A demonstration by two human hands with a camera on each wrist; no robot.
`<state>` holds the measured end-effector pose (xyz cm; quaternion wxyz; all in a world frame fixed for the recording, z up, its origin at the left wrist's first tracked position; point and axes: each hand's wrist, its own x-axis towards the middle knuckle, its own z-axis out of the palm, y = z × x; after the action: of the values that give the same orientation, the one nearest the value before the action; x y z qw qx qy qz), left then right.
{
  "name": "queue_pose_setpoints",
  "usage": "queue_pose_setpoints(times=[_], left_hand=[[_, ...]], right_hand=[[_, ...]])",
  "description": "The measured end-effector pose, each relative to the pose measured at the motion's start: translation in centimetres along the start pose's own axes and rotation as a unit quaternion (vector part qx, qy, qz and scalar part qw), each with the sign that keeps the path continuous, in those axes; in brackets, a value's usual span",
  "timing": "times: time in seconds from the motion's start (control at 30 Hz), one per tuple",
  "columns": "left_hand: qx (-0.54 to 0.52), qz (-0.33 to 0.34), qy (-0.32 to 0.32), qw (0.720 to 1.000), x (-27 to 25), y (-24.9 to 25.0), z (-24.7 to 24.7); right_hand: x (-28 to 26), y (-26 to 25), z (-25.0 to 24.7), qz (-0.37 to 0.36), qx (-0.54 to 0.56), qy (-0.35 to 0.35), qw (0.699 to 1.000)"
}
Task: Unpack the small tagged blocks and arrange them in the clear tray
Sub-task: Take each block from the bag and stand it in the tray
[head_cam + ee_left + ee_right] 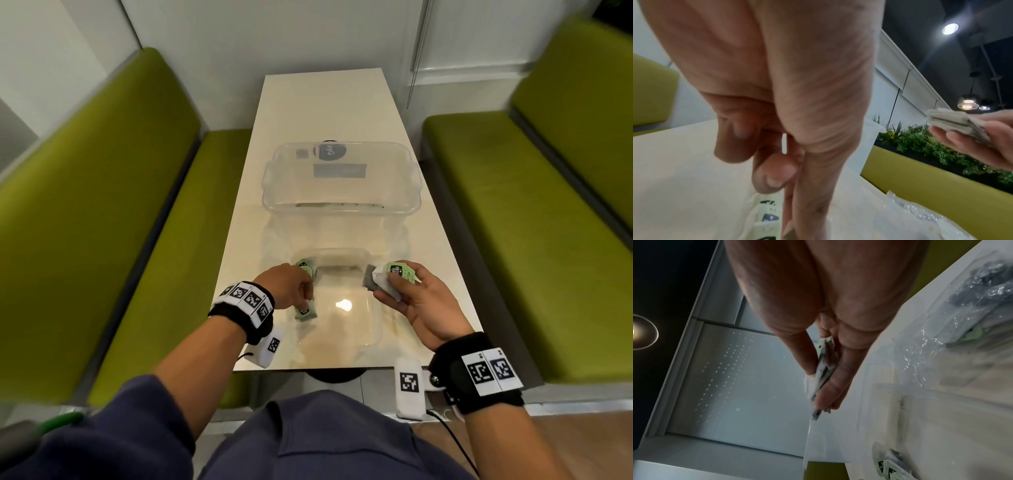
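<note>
A shallow clear tray lies on the near end of the table. My left hand reaches down into its left side. Thumb and forefinger pinch a small green tagged block that lies on the tray floor; the left wrist view shows the block under the fingertips. A second green block sits at the tray's far left corner. My right hand hovers over the tray's right edge and grips a stack of tagged blocks between thumb and fingers. Two blocks show in the right wrist view.
A large clear bin stands further back on the white table. Crinkled clear plastic wrap lies between bin and tray. Green benches flank both sides of the table. The table's near edge is close to my lap.
</note>
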<state>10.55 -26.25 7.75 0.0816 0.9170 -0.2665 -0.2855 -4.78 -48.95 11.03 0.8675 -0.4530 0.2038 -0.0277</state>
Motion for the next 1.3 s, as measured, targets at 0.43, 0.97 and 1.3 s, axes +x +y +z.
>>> queue_pose_setpoints(times=[0.43,0.97,1.3], left_hand=[[0.11,-0.019,-0.031,0.993,2.2,0.3,1.0],[0.042,0.014,0.063,0.997,0.4,-0.1,-0.7],[-0.275,0.131,0.12,0.945,-4.5,5.1,-3.0]], right_hand=[[-0.1,-0.2,-0.2,0.021,-0.007,0.033,0.999],[-0.4,0.5,0.5,0.076,-0.024,-0.021,0.997],[-0.6,0.9,1.5,0.059,-0.047,-0.052,0.996]])
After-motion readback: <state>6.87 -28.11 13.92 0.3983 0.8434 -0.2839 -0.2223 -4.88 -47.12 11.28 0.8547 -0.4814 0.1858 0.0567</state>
